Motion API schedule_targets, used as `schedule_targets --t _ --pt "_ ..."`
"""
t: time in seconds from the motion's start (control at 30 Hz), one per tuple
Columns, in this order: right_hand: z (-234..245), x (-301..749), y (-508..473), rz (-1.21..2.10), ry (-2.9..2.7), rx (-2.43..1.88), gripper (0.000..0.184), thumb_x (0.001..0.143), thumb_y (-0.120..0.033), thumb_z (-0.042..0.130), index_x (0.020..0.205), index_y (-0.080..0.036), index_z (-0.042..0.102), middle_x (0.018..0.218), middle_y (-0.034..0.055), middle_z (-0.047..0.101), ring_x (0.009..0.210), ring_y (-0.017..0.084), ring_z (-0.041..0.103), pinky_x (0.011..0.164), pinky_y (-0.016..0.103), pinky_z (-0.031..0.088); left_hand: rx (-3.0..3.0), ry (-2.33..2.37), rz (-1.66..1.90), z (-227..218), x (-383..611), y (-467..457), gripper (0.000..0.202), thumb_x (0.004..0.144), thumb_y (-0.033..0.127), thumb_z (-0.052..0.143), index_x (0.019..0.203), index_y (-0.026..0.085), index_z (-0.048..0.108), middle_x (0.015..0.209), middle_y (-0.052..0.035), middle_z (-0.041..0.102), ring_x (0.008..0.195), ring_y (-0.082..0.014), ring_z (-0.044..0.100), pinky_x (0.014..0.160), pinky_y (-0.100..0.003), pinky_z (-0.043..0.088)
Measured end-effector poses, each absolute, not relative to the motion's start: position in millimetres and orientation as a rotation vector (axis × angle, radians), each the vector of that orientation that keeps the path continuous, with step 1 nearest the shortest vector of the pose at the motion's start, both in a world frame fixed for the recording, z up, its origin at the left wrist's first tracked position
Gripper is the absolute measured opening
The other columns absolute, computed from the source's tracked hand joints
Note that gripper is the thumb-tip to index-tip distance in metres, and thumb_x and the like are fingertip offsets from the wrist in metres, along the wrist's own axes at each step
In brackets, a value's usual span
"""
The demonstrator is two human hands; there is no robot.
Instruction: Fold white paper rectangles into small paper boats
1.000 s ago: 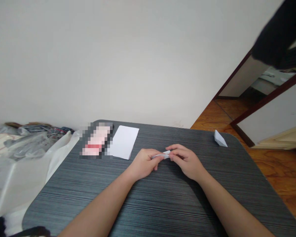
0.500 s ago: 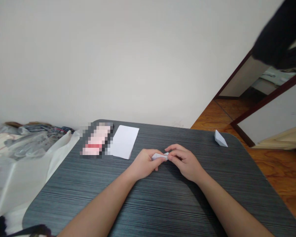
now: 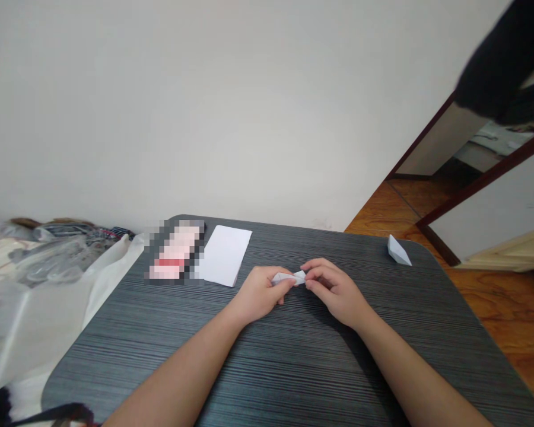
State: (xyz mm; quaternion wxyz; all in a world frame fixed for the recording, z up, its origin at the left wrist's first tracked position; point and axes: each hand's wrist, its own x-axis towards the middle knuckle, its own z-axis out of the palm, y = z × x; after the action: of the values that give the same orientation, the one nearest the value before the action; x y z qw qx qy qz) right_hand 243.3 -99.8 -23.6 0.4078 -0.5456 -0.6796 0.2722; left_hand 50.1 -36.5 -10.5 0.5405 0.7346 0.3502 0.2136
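Observation:
A small piece of folded white paper [image 3: 299,277] is held between my two hands, just above the middle of the dark table [image 3: 285,367]. My left hand [image 3: 258,295] is closed on its left part, with the thumb lying along the near side. The fingertips and thumb of my right hand [image 3: 331,290] pinch its right end. Parts of the folds are covered by my fingers. At the table's far right lies a folded white paper boat [image 3: 399,251], apart from both hands.
A stack of white paper sheets [image 3: 226,255] lies at the back left, beside a blurred-out pinkish object [image 3: 173,252]. Plastic-wrapped items [image 3: 57,255] are piled left of the table. A pale wall [image 3: 249,118] stands behind; wooden floor [image 3: 507,302] shows at right.
My right hand has shifted slightly right along the folded paper, and my left thumb has drawn back a little. More of the paper's right part now shows between the hands.

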Motion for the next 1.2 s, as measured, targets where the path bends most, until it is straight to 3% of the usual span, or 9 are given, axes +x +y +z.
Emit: schedule_targets --t 0.1,0.33,0.53,0.63,0.77,1.2 --pt "-26 243 -100 0.715 -1.705 -1.397 0.006 0.084 -0.019 0.055 0.081 -0.020 0.060 0.106 0.0060 0.056 0.076 0.014 0.056 0.061 0.026 0.044 1.757 0.816 0.511 -9 50 -37 0.032 0.085 0.041 0.046 0.081 0.016 0.065 0.051 0.0024 0.054 0.047 -0.0086 0.047 0.048 -0.019 0.033" --pt "-18 239 -99 0.673 -1.728 -1.393 0.012 0.086 -0.019 0.052 0.079 -0.019 0.061 0.099 0.0060 0.058 0.081 0.016 0.056 0.068 0.028 0.043 1.779 0.801 0.506 -9 50 -38 0.031 0.085 0.039 0.046 0.077 0.015 0.064 0.051 0.0016 0.055 0.048 -0.0091 0.048 0.049 -0.019 0.033" --pt "-26 235 -98 0.779 -1.614 -1.408 0.009 0.084 -0.025 0.054 0.079 -0.019 0.058 0.097 0.0066 0.059 0.077 0.016 0.057 0.065 0.028 0.045 1.766 0.823 0.504 -6 51 -38 0.033 0.085 0.041 0.045 0.081 0.015 0.066 0.051 0.0011 0.056 0.048 -0.0094 0.047 0.049 -0.020 0.033" --pt "-32 234 -98 1.014 -1.427 -1.443 0.013 0.085 -0.030 0.053 0.092 -0.019 0.054 0.074 0.0002 0.058 0.053 0.011 0.053 0.050 0.023 0.042 1.752 0.828 0.519 -6 51 -38 0.033 0.085 0.041 0.045 0.083 0.015 0.066 0.051 0.0014 0.055 0.047 -0.0092 0.047 0.049 -0.019 0.033" --pt "-32 236 -98 1.155 -1.428 -1.508 0.017 0.086 -0.033 0.050 0.083 -0.017 0.057 0.050 -0.0058 0.049 0.039 0.008 0.043 0.041 0.020 0.033 1.749 0.820 0.520 -7 51 -38 0.033 0.086 0.040 0.044 0.084 0.015 0.067 0.051 0.0014 0.055 0.047 -0.0090 0.047 0.048 -0.019 0.033" --pt "-29 237 -99 1.015 -1.541 -1.538 0.020 0.088 -0.028 0.047 0.076 -0.018 0.058 0.052 -0.0035 0.055 0.047 0.010 0.050 0.052 0.022 0.040 1.684 0.819 0.518 -11 52 -38 0.030 0.084 0.040 0.047 0.091 0.015 0.062 0.051 0.0014 0.056 0.044 -0.0089 0.048 0.044 -0.018 0.037"
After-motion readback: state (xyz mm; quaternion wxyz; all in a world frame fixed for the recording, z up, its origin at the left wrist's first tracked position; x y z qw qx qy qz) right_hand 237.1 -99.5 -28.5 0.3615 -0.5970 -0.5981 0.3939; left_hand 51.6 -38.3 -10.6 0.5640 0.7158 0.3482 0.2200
